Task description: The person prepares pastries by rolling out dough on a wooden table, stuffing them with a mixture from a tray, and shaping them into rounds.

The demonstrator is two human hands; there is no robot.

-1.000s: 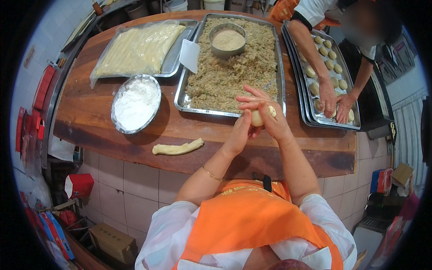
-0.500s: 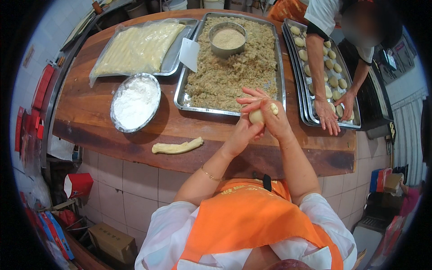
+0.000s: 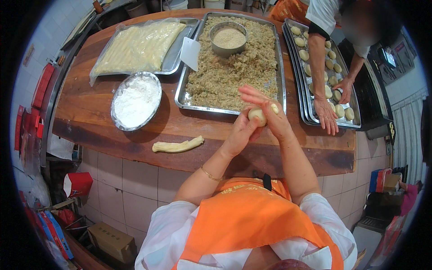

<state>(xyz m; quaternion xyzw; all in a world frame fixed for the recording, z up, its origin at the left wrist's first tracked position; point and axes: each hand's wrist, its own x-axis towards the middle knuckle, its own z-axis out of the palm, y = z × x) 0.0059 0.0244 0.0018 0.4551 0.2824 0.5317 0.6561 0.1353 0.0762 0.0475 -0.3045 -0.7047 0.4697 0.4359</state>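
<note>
Both hands are cupped together over the table's front edge, around a pale round dough ball. My left hand wraps it from the left, thumb pressed against it. My right hand closes on it from the right, some fingers stretched out toward the far left. A small dough bit sticks up at the right hand; whether it joins the ball is hidden. Just beyond the hands lies a metal tray of crumbly brownish-green filling. A dough strip rests on the wood to the left.
A bowl of white flour and plastic-covered dough strips stand at left. In the filling sit a round tin and a white scraper. At right, a co-worker's hands reach over stacked trays with several dough rounds.
My hands have shifted slightly around the dough ball, which now shows more between them. The co-worker's one hand has moved up the tray, uncovering dough rounds near its front.
</note>
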